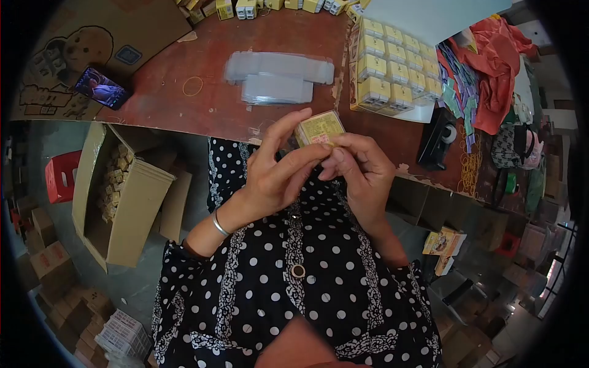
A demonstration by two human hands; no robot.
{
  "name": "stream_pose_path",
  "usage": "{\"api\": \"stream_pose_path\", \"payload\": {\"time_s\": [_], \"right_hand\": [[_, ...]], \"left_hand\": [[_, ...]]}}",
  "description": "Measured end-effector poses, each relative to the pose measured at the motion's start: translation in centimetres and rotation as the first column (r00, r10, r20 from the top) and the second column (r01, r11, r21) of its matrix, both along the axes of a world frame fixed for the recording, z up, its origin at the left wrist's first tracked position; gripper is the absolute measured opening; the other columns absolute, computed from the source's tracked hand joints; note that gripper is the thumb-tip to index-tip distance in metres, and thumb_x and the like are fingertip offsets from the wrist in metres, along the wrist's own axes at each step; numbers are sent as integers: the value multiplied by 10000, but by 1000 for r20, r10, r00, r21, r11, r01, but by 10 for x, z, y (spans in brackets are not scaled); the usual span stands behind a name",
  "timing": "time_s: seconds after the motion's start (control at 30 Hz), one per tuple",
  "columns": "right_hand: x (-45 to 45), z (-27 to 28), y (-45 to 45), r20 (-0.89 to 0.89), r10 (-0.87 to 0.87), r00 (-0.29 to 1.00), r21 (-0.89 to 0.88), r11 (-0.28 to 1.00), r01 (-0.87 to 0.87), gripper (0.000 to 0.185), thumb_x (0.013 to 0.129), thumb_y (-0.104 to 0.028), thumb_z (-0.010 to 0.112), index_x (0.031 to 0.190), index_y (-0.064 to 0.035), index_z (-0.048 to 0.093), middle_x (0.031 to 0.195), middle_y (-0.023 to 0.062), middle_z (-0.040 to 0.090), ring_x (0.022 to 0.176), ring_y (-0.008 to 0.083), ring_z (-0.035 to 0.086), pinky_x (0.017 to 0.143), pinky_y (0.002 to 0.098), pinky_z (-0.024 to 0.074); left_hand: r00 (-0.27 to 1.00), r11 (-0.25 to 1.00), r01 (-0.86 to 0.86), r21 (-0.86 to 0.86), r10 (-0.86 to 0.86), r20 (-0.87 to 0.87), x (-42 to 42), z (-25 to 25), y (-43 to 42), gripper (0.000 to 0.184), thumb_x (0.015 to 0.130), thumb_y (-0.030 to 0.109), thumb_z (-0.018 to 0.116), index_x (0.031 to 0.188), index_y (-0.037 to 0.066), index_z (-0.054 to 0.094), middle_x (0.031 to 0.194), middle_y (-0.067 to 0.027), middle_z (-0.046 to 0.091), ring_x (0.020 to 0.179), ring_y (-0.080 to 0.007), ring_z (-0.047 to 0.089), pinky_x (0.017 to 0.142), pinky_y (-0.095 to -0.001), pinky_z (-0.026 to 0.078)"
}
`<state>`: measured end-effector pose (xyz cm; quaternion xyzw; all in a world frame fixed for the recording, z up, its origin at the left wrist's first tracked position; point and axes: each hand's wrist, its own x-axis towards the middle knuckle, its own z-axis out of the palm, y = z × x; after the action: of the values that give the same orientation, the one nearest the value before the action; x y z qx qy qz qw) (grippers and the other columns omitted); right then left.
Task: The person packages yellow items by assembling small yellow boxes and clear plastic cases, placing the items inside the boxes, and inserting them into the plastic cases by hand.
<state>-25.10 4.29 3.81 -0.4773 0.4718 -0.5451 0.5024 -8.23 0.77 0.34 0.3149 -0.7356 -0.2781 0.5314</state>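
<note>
A small yellow box with red and dark print on its face is held up in front of my chest, just off the table's near edge. My left hand is closed on it, fingers along the far left side and thumb across the near side. At the near right corner, the fingertips of my right hand pinch together against the box. Whether they also hold a flap or a thin wrapper is too small to make out. Beyond the hands, clear plastic sleeves lie in stacks on the red-brown table.
Rows of yellow boxes stand at the right, near a black tape dispenser and yellow rubber bands. A phone leans at the left. An open carton holding small boxes sits below the table's left side.
</note>
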Motion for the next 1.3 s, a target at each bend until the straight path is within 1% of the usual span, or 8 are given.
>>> {"api": "stream_pose_path", "payload": {"time_s": [0.13,0.33,0.6,0.73,0.8,0.9,1.1,1.3], "right_hand": [[-1,2,-5,83,-11,997,125,992,1,205,976,-32,643,1169,26,607,884,76,660,710,91,618,625,204,508],[-14,-17,-25,-466,-432,772,-734,675,-66,369,775,17,820,1116,-78,719,796,12,539,657,131,540,555,256,460],[-39,14,-46,-849,-124,513,-410,768,-493,600,677,-185,900,1243,-126,708,845,53,525,748,198,553,640,312,477],[-31,22,-53,-851,-114,512,-337,868,-366,772,678,-226,919,1376,-122,606,950,61,604,847,200,614,764,330,527],[-34,10,-50,-548,262,794,-58,936,-349,838,676,-191,930,1407,-73,538,1097,73,651,963,186,650,900,349,534],[-37,15,-51,-445,440,780,118,892,-436,687,725,-121,893,1324,-20,573,1174,73,656,1007,150,649,923,327,538],[-40,24,-62,-487,528,695,184,840,-510,608,742,-81,871,1283,-32,598,1096,68,688,954,143,660,873,304,549],[-42,59,-115,-616,281,736,-10,931,-365,358,838,-64,774,1181,-24,681,1006,55,726,892,112,667,801,256,537]], "left_hand": [[999,995,-17,-94,21,44,5,-3,-3,359,780,-64,761,1112,65,718,1405,-233,512,1164,-381,648,907,-404,581],[995,983,87,161,-78,-61,7,13,3,361,775,-82,753,1109,37,683,1408,-220,492,1182,-362,636,935,-400,562],[994,988,110,107,-107,-27,11,4,-1,358,772,-91,734,1098,20,633,1386,-208,466,1186,-355,617,927,-377,550],[977,963,126,237,-79,-198,11,-4,2,547,739,-65,747,1220,40,508,1285,-142,470,1156,-254,570,945,-326,513],[931,927,188,326,-62,-360,14,0,1,604,725,-76,737,1250,45,465,1259,-119,461,1158,-218,536,966,-313,484],[860,875,304,377,-82,-503,23,9,-7,761,705,-104,683,1388,45,382,1231,-72,447,1182,-159,476,1020,-304,416],[920,804,189,564,-347,185,48,19,-6,683,697,-27,682,1366,49,564,1181,-119,503,1069,-270,564,942,-310,461],[956,704,258,662,-287,-67,62,-3,-4,554,731,-35,738,1257,29,576,1197,-90,567,1142,-218,593,1005,-334,477]]}}
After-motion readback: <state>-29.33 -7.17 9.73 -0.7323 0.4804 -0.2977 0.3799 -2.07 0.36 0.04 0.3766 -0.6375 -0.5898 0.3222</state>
